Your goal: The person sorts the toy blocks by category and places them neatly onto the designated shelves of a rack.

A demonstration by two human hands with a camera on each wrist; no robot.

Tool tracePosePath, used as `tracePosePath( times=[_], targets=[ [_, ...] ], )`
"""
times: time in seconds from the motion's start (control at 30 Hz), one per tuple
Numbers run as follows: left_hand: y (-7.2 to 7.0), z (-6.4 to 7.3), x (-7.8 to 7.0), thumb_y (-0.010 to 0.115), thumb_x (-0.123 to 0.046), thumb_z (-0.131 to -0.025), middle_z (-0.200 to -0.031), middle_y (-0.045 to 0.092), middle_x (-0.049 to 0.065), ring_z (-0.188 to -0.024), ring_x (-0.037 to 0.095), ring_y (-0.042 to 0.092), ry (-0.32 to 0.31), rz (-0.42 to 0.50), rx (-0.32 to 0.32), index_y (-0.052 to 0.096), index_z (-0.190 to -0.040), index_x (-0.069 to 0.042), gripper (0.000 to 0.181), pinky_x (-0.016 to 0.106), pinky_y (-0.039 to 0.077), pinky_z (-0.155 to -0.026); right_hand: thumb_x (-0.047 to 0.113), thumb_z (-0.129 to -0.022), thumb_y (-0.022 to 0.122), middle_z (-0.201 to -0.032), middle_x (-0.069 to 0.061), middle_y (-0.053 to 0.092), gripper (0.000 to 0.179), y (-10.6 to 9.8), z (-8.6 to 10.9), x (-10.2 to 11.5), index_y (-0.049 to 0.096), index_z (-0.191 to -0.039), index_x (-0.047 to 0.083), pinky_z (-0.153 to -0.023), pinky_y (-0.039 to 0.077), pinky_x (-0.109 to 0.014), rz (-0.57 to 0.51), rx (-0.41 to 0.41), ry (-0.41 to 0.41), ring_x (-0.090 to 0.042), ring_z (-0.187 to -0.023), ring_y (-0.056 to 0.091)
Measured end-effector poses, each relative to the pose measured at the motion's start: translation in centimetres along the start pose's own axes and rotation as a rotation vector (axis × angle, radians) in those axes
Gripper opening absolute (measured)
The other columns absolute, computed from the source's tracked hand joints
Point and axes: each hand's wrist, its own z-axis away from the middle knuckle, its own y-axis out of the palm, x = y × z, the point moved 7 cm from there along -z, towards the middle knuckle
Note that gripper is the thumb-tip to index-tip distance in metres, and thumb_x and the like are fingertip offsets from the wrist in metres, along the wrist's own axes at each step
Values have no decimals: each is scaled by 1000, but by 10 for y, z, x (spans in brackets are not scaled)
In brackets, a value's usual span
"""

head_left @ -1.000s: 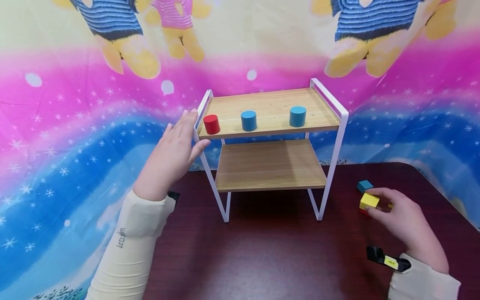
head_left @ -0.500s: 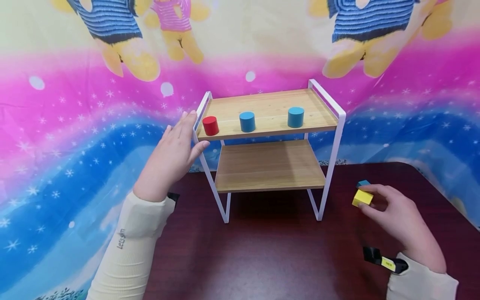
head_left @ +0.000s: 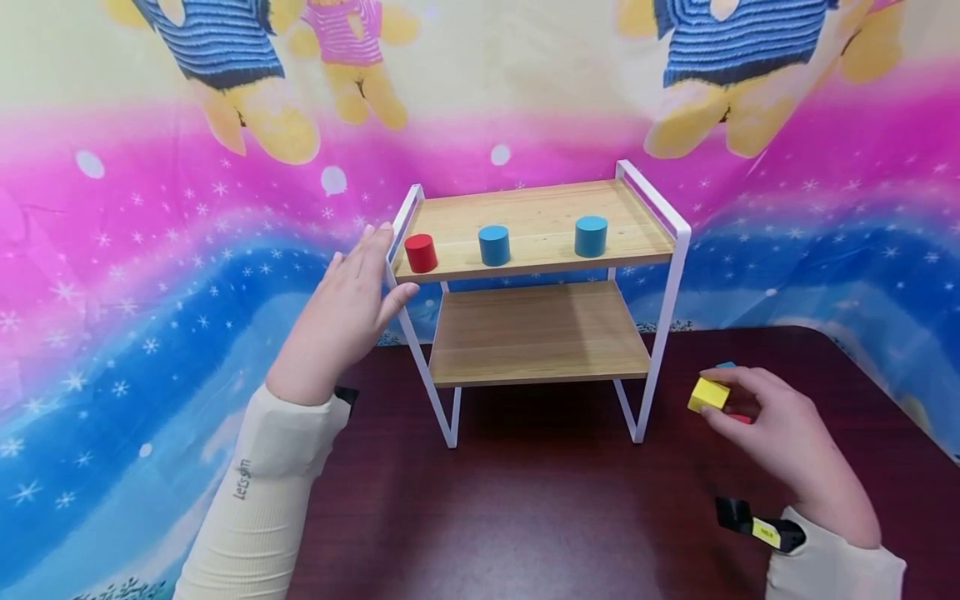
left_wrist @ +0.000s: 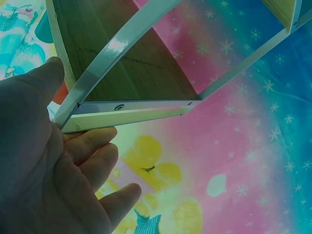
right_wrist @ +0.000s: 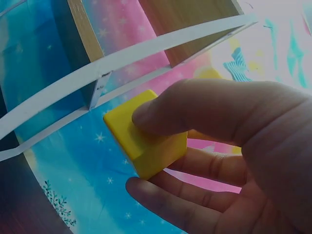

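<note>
A yellow cube [head_left: 708,394] is pinched between the thumb and fingers of my right hand [head_left: 780,433], over the table to the right of the shelf. The right wrist view has the thumb across one face of the yellow cube [right_wrist: 146,141]. My left hand [head_left: 337,308], fingers straight, lies along the upper left corner of the two-tier shelf [head_left: 540,333]. In the left wrist view its fingers touch the white frame [left_wrist: 112,58]. A red cylinder [head_left: 421,253] and two blue cylinders, one mid-shelf [head_left: 494,245] and one farther right [head_left: 591,237], stand along the top board's front.
Behind and partly hidden by my right hand are a blue block [head_left: 725,364] and a red block [head_left: 741,418] on the dark table [head_left: 525,517]. A printed cloth backdrop [head_left: 187,208] hangs close behind the shelf.
My right hand has carried the yellow cube to the left and slightly up, away from the red block beneath it. The left hand stays at the shelf corner.
</note>
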Motion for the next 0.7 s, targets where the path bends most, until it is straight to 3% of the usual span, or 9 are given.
tracePosePath(
  times=[0.53,0.7],
  targets=[
    [0,0,0,59,-40,-103,-166,23,17,-156,30,12,8,-1,-2,15,-163,-8,80,56,12,-123,6,-85,81,-112,-19,63,44,2,-2,26,66,-125,1,-70,44,-1,-80,-65,-80,-34,-87,68],
    [0,0,-1,59,-39,-102,-166,23,17,-156,30,13,10,-1,-4,16,-163,-8,80,56,13,-123,6,-84,82,-109,-13,65,42,3,-1,34,69,-124,5,-72,43,0,-91,-117,-110,-13,-87,63]
  ],
)
